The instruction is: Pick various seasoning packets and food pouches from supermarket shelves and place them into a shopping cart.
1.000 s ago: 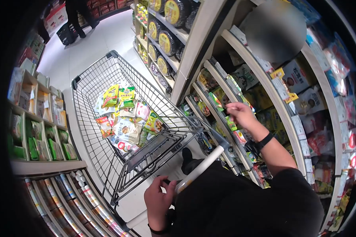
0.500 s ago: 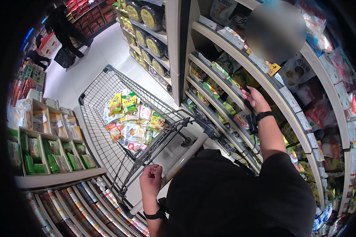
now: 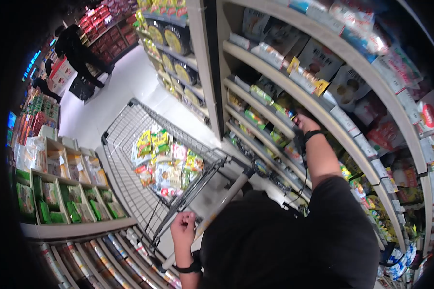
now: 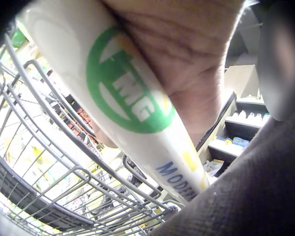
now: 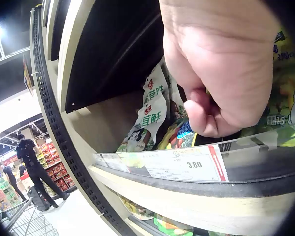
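My left hand (image 3: pixel 183 229) hovers at the near end of the shopping cart (image 3: pixel 144 144), its fingers loosely curled and nothing in them. Its wrist lies across the white cart handle (image 4: pixel 137 98), which bears a green logo. On the right, my right hand (image 5: pixel 226 78) reaches into a shelf bay with curled fingers. A yellow packet with a blue label (image 5: pixel 179 136) stands right at those fingertips; I cannot tell whether they pinch it. White packets with green lettering (image 5: pixel 152 115) lean beside it. Several food packets (image 3: pixel 169 164) lie heaped in the cart.
A price strip with a clear lip (image 5: pixel 187 164) runs along the shelf front. Divided bins of green packets (image 3: pixel 72 202) stand left of the cart. Another person in dark clothes (image 3: pixel 77 50) stands down the aisle beside a black basket (image 3: pixel 82 88).
My right hand has gone further into the shelf bay. The left hand has come off the handle's front and hangs past it. The head view has turned toward the right shelves.
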Tool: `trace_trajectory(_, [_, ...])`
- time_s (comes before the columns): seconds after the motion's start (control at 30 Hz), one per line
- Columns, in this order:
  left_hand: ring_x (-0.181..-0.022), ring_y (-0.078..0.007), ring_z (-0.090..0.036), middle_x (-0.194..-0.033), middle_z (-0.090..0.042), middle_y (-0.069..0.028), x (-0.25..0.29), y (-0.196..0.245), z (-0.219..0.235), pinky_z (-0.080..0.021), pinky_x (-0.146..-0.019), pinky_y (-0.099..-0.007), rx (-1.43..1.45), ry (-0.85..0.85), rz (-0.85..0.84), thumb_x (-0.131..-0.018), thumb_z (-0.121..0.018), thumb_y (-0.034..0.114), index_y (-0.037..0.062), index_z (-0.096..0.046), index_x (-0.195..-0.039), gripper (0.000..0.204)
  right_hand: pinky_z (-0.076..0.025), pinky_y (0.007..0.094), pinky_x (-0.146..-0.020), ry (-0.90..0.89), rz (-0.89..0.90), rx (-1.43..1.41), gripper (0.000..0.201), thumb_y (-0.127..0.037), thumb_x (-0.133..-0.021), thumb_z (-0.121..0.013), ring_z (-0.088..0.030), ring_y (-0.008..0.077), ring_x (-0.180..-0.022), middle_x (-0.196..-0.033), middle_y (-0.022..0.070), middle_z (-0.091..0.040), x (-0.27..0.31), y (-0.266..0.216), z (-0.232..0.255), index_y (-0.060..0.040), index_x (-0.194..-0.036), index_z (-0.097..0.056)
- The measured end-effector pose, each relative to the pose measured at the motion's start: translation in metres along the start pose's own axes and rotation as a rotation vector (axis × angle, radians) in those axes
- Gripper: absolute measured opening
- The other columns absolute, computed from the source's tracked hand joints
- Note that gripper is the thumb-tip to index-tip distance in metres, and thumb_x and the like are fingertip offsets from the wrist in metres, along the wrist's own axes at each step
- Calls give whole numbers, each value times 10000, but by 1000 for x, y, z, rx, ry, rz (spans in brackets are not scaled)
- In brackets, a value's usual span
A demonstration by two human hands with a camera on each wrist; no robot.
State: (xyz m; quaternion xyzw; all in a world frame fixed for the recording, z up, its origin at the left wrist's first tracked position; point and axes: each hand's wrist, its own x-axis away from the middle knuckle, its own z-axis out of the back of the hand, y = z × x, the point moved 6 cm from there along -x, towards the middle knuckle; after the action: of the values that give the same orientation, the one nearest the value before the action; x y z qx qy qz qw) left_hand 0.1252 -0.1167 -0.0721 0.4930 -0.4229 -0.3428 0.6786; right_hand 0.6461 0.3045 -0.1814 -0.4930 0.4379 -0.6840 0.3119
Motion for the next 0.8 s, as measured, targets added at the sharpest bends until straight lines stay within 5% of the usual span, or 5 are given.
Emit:
trace_trajectory(0.07, [-508,-36,-451,-628,-520,31,0,-4,1,-338,-448,-199,2,-25,-6,-917,-644,152,13,-605,-879,149,-352,297,-372,158,86,-297,149,-204,-917,-625,-439,160,-469,-717,42,-500,25,-24,-5,-104,-964,-526])
trace_trajectory(0.17, [-499,-42,-460,-624,-539,25,0,0,0,-332,-437,-198,37,-51,15,-912,-642,127,4,-608,-893,129,-331,289,-382,185,190,-366,111,-219,-956,-546,-386,161,-496,-724,41,-468,53,-51,-7,-123,-944,-492])
trace_trajectory(0.4, [-485,-61,-492,-581,-550,10,-10,-25,5,-384,-459,-209,21,-90,-50,-909,-648,152,-1,-619,-834,173,-306,282,-390,152,65,-797,75,-204,-954,-539,-343,152,-487,-705,28,-437,40,-45,0,-152,-920,-497])
trace_trajectory(0.8, [-516,-28,-439,-576,-542,35,-1,-15,8,-363,-486,-214,-68,-139,-148,-876,-699,214,2,-629,-771,246,-232,260,-381,-78,-10,-873,156,-58,-960,-446,-284,100,-442,-589,-23,-322,147,-44,-2,-81,-806,-453])
